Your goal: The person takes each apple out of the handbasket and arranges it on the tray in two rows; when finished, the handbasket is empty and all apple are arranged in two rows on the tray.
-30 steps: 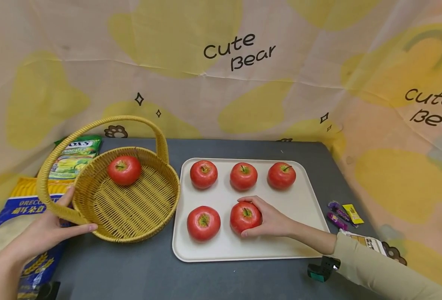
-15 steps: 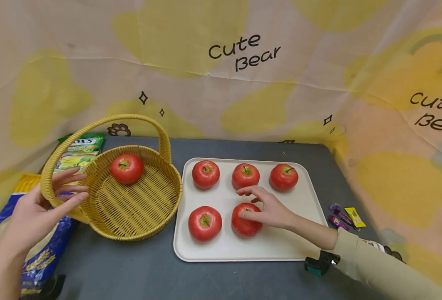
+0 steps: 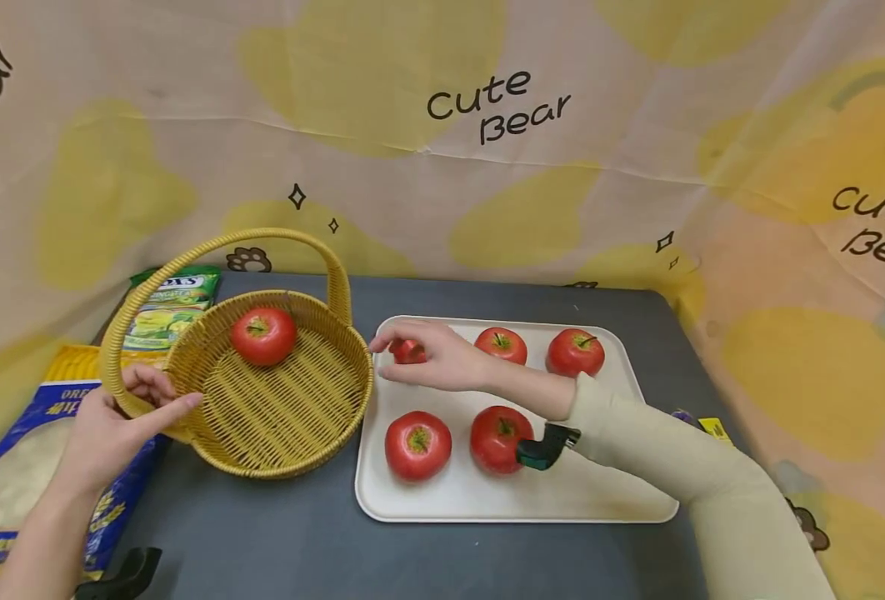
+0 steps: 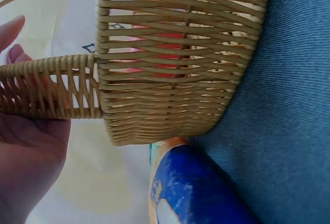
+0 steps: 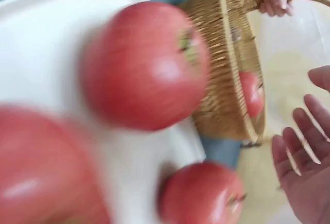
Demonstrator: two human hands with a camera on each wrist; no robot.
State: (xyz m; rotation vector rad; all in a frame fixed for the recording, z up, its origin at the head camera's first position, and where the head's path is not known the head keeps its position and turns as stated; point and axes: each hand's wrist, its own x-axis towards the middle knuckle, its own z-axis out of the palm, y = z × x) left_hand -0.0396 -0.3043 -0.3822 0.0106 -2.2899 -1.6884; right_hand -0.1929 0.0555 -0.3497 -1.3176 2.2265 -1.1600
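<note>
My left hand [image 3: 116, 429] grips the lower left part of the handle on a yellow woven basket [image 3: 337, 433], fingers curled round it. One red apple [image 3: 264, 336] lies inside, toward the back. Over the back left apple [image 3: 410, 352] of a white tray [image 3: 442, 508] hovers my right hand [image 3: 446, 357], with fingers spread and nothing held. The right wrist view shows its palm and fingers [image 5: 309, 131] apart from the apples. Other apples on the tray are the front left apple [image 3: 417, 446], front middle apple [image 3: 501, 439], back middle apple [image 3: 501, 343] and back right apple [image 3: 575, 352].
A blue and yellow pasta bag [image 3: 18, 467] lies left of the basket, with a green snack bag [image 3: 168, 312] behind it. Right of the tray, a small yellow packet [image 3: 715, 429] shows partly behind the sleeve. A printed cloth [image 3: 382, 192] hangs along the back.
My right hand let go of the front middle apple and moved left and back to above the back left apple. My left hand loosened, then closed round the basket handle.
</note>
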